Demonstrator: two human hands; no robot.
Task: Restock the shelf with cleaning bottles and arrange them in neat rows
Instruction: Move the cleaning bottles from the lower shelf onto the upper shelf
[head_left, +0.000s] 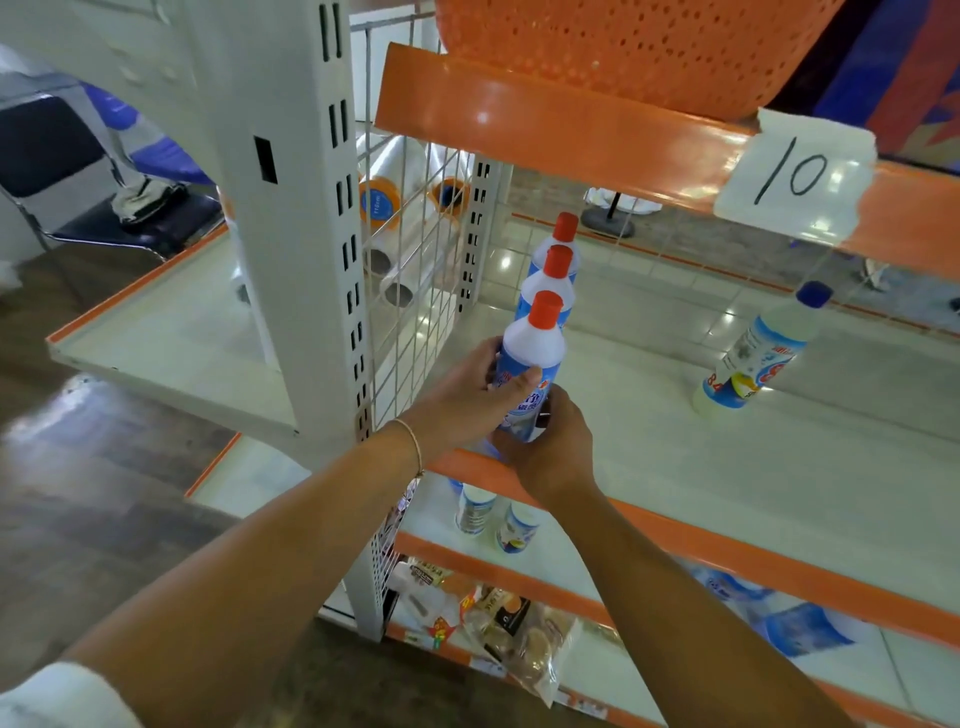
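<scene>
Glossy plastic bottle (530, 364) on a smooth painted-metal shelf (727, 467); above it, a perforated orange plastic basket (623, 47), paper label (795, 182).

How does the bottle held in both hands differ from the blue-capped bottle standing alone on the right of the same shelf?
The held bottle has an orange-red cap; the blue-capped bottle has a blue one. The held bottle's body is opaque white, while the other's looks translucent. The held bottle stands at the front of a row with two orange-capped bottles behind it, gripped by the left hand and right hand; the blue-capped one stands alone, untouched. Both stand on the same shelf and carry blue-and-white labels.
</scene>
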